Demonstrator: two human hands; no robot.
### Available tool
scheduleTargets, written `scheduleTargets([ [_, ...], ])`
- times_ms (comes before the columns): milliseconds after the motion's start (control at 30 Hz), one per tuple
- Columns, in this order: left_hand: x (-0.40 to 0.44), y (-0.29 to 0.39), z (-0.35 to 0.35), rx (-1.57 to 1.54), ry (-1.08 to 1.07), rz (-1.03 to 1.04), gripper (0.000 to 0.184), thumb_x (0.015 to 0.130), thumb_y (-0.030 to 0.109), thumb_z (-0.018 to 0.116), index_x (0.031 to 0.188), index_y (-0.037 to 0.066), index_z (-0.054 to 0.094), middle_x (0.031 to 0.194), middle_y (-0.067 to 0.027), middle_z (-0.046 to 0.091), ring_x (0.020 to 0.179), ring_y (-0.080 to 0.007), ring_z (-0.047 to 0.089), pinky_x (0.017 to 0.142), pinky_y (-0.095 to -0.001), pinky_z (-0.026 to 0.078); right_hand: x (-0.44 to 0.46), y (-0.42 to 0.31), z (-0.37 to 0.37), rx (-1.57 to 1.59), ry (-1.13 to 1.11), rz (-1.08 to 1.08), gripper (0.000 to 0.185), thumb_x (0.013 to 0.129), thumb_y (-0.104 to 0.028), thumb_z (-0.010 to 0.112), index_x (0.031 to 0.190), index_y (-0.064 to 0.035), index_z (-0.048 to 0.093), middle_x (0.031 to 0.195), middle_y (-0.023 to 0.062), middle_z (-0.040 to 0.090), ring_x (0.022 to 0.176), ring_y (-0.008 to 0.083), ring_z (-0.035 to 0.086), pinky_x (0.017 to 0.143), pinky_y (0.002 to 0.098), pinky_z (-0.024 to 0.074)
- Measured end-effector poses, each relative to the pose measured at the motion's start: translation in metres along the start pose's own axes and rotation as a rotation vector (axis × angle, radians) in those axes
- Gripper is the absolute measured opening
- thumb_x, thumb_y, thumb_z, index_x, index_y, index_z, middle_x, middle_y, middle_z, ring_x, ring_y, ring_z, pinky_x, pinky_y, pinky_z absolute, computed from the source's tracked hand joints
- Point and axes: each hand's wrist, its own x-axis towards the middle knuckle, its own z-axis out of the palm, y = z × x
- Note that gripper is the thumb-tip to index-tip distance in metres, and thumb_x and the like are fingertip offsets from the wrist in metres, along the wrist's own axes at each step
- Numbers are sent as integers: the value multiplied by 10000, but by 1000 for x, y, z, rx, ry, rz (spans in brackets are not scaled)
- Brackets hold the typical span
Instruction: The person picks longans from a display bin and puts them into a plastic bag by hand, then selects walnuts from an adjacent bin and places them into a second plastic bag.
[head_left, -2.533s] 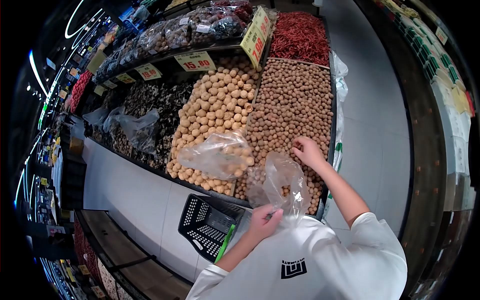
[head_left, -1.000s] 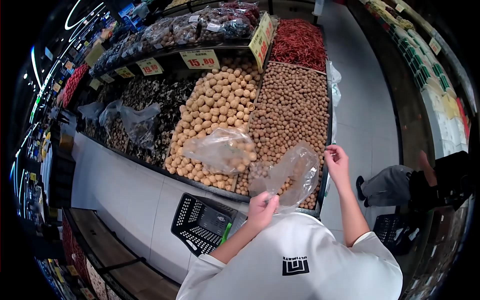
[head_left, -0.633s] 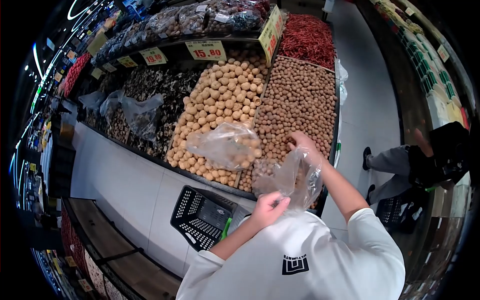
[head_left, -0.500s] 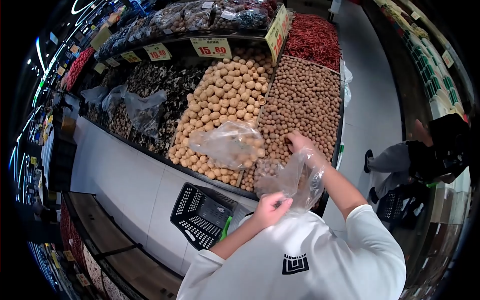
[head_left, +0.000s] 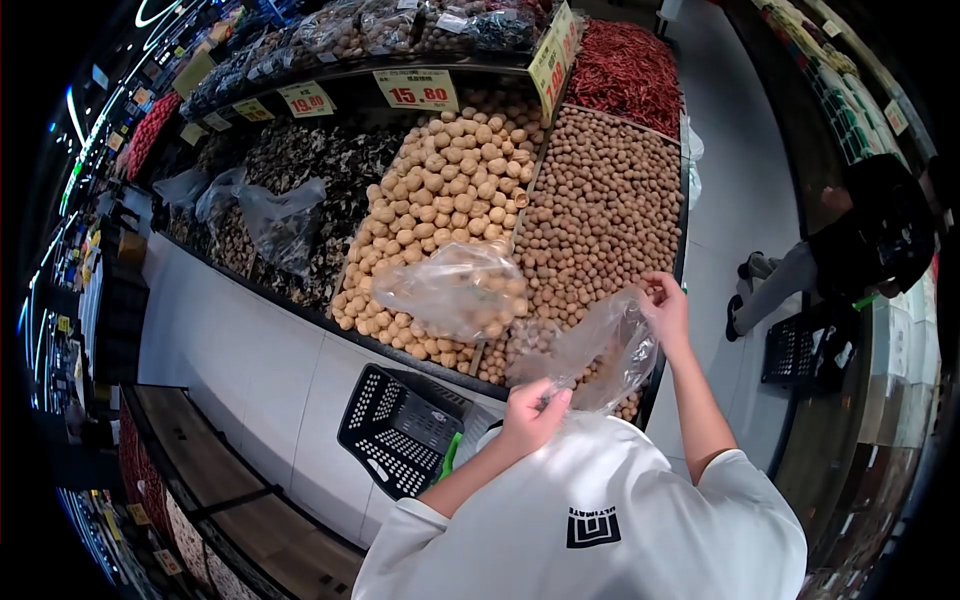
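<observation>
My left hand (head_left: pixel 535 412) pinches the near edge of a clear plastic bag (head_left: pixel 600 350) in front of my chest. At the bag's far right rim is my right hand (head_left: pixel 665 300), its fingers bent close together; what they hold, if anything, is too small to tell. Under and beyond the bag lie small round brown nuts (head_left: pixel 600 210) in a bin. Larger pale walnuts (head_left: pixel 440 190) fill the bin to the left, with another clear bag (head_left: pixel 455 290) lying on them.
A black shopping basket (head_left: pixel 400 430) stands left of my left hand, below the bins. Dark dried goods (head_left: pixel 320 170) and red chillies (head_left: pixel 625 75) fill other bins. Price signs (head_left: pixel 417 90) line the shelf edge. Another person (head_left: pixel 870 235) is in the right aisle with a dark basket (head_left: pixel 790 350).
My right hand has come back from over the brown nuts to the bag's right rim. My left hand keeps its hold on the bag. The other person has moved farther up the aisle.
</observation>
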Motion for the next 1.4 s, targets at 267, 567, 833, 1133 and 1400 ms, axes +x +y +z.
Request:
scheduleTargets([
  [267, -2, 1, 3, -93, 42, -42, 187, 1001, 69, 629, 838, -21, 614, 716, -19, 644, 599, -63, 597, 532, -234, 484, -58, -71, -105, 309, 444, -86, 235, 934, 30, 696, 1084, -32, 527, 1060, 43, 639, 733, 43, 558, 635, 198, 458],
  [567, -7, 3, 5, -105, 78, -65, 217, 1050, 76, 533, 852, 2, 581, 756, -44, 639, 628, -75, 568, 572, -240, 482, -102, -140, -65, -91, -1, -371, 99, 927, 18, 688, 1012, -4, 642, 998, 52, 685, 806, 89, 608, 746, 245, 516],
  [833, -11, 0, -2, -111, 31, -19, 191, 1044, 59, 544, 869, 3, 592, 774, -32, 638, 660, -74, 578, 602, -238, 485, -96, -52, -67, 17, -329, 123, 833, 735, -197, 911, 1445, -32, 508, 1394, 121, 593, 1225, 243, 595, 976, 359, 526],
  [1133, -2, 26, -5, 168, 40, 204, 118, 947, 60, 696, 872, -9, 637, 729, -33, 645, 623, -89, 566, 571, -281, 467, -133, -104, 72, 188, -441, -241, 923, 721, -133, 866, 1522, -20, 421, 1416, 175, 560, 1329, 305, 546, 1101, 392, 439],
  [1400, -5, 41, -38, 345, 39, 281, 82, 894, 18, 697, 970, -7, 679, 869, -75, 684, 714, -142, 624, 654, -277, 500, -113, -112, 52, 88, -340, -341, 222, 837, 47, 655, 1052, -6, 667, 928, 90, 594, 887, 219, 597, 781, 301, 489],
])
